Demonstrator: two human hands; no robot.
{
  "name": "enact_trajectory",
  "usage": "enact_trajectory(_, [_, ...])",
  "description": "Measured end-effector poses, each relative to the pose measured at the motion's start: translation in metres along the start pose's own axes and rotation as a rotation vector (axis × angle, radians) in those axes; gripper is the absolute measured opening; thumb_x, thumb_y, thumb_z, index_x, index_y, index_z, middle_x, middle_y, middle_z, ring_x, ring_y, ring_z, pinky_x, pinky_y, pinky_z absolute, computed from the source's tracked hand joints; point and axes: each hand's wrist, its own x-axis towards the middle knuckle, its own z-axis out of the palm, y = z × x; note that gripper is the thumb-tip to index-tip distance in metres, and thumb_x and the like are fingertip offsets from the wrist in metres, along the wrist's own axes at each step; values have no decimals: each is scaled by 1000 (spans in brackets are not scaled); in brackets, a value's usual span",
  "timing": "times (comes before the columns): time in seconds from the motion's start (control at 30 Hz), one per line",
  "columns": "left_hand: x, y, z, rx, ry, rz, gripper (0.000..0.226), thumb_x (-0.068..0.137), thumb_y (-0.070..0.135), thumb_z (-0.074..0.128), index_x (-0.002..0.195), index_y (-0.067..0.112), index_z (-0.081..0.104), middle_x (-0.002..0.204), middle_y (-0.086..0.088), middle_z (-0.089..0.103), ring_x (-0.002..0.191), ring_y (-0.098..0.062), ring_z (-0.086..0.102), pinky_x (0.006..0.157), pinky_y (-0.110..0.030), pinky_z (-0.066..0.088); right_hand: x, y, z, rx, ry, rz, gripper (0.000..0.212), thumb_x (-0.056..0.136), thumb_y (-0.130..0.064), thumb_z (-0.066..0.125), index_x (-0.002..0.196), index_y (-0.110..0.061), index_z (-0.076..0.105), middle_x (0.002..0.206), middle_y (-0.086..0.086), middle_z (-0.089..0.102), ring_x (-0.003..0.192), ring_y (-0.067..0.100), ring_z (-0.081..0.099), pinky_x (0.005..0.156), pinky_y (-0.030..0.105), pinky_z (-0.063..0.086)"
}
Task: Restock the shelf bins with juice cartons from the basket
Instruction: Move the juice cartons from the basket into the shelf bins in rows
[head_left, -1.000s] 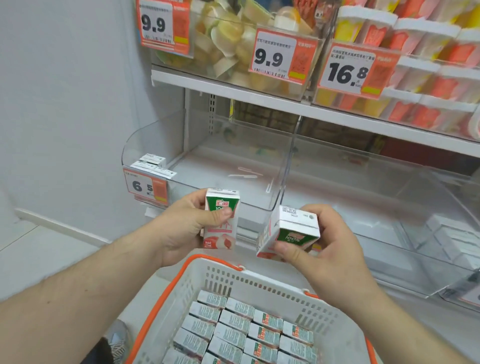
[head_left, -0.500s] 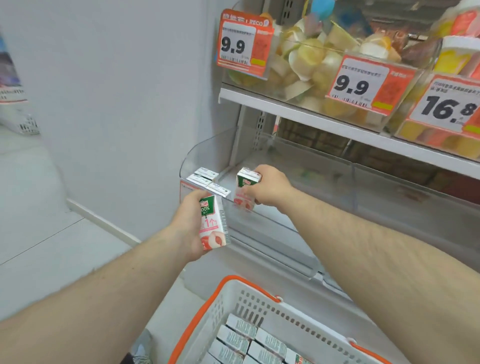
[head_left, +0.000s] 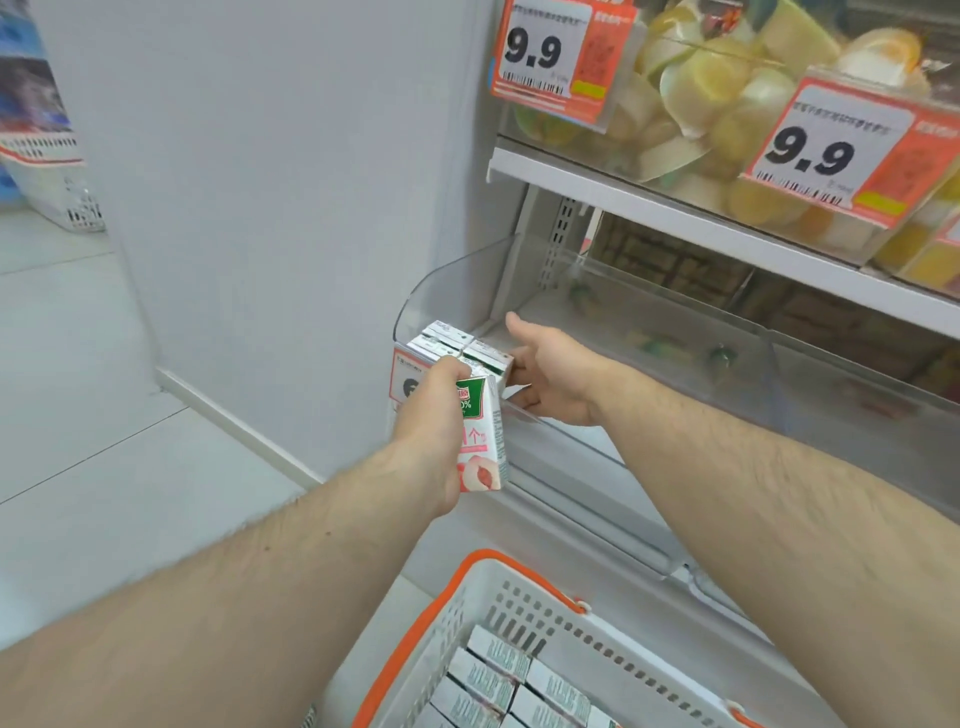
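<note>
Landmark: the clear shelf bin (head_left: 649, 332) on the lower shelf, at its left front corner.

Nearest the camera, below the bin: white basket (head_left: 582, 639) with an orange rim, holding rows of juice cartons (head_left: 498, 680) lying flat and packed side by side.

Left hand (head_left: 434, 415): clenched around one upright juice carton (head_left: 480, 436), green top panel and a peach picture at the base. The carton is held just in front of the bin's front wall, at its left corner, below the rim. It covers part of the bin's orange price tag (head_left: 408, 376).

Right hand (head_left: 550, 376): reached over the bin's front wall, just right of the left hand. Thumb raised and free. Fingers curled toward a carton (head_left: 488, 358) standing in the corner; fingertips hidden behind that carton and the held one, so cannot tell whether it grips or only touches.

Inside the bin, left front corner: a small cluster of stocked cartons (head_left: 441, 338), tops up, touching each other. The rest of the bin floor to the right appears bare, with glare on the plastic.

Above the bin: upper shelf with clear tubs of fruit cups (head_left: 717, 88) and two orange price tags (head_left: 545, 52) reading 9.9.

Left of the bin: plain grey wall panel (head_left: 285, 182).
</note>
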Motion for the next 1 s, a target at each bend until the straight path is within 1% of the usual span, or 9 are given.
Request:
enact_trajectory(0.07, [-7,2,5,11,-14,56,20,83,38,53,76,21,61,64,-1,56,54,-19,52,50,-22,39,-7,1,-4,-67,-37,54,71,91,-76,25,114,-20,63,112,3,65,85,21,55,80,37,40])
enact_trajectory(0.17, [-15,6,8,35,-27,127,20,84,37,53,77,20,62,65,-1,55,54,-20,51,45,-21,37,-27,-3,2,-213,240,-29,60,95,-65,39,131,-20,54,130,1,57,96,20,64,97,39,43])
enact_trajectory(0.23, [-19,9,7,62,-32,165,19,84,36,54,79,19,61,68,-2,54,54,-21,51,44,-22,36,-47,-8,6,-199,445,-280,27,91,-37,56,108,-16,64,108,4,66,75,17,63,76,31,47])
enact_trajectory(0.33, [-23,13,8,113,-45,252,17,86,32,52,83,18,62,65,-2,56,55,-21,53,46,-23,38,-87,-16,19,-276,268,-419,36,62,-23,59,98,-19,64,75,-3,66,59,14,56,54,21,39])
enact_trajectory(0.47, [-29,13,15,79,-87,364,16,91,29,52,100,15,53,54,3,61,41,-18,54,39,-22,35,-118,-15,42,-598,197,-481,23,65,-28,79,82,-26,64,68,-10,64,62,7,59,60,27,45])
enact_trajectory(0.6, [-20,14,16,-15,39,408,31,76,50,53,93,24,50,85,2,57,77,-24,56,66,-36,48,-124,-27,22,-592,503,-508,24,66,-28,84,79,-19,65,75,0,70,71,19,67,65,37,55])
enact_trajectory(0.73, [-14,8,8,-6,160,167,19,87,36,48,84,18,54,71,4,48,66,-19,45,63,-29,39,-107,-22,-7,-500,589,-293,13,81,-11,67,89,-15,57,87,12,70,71,28,72,63,46,60])
enact_trajectory(0.87, [-16,-4,8,28,37,-45,24,96,35,43,92,16,57,89,0,57,90,-21,57,100,-49,39,-86,0,-1,-422,371,-6,7,84,0,59,87,-6,56,93,22,66,72,43,72,69,49,62])
enact_trajectory(1.0, [-19,-8,11,27,15,-77,31,96,36,41,105,13,59,92,-2,64,96,-20,60,106,-57,33,-76,3,12,-263,262,41,20,81,-1,47,97,3,58,89,24,63,68,46,68,80,56,58])
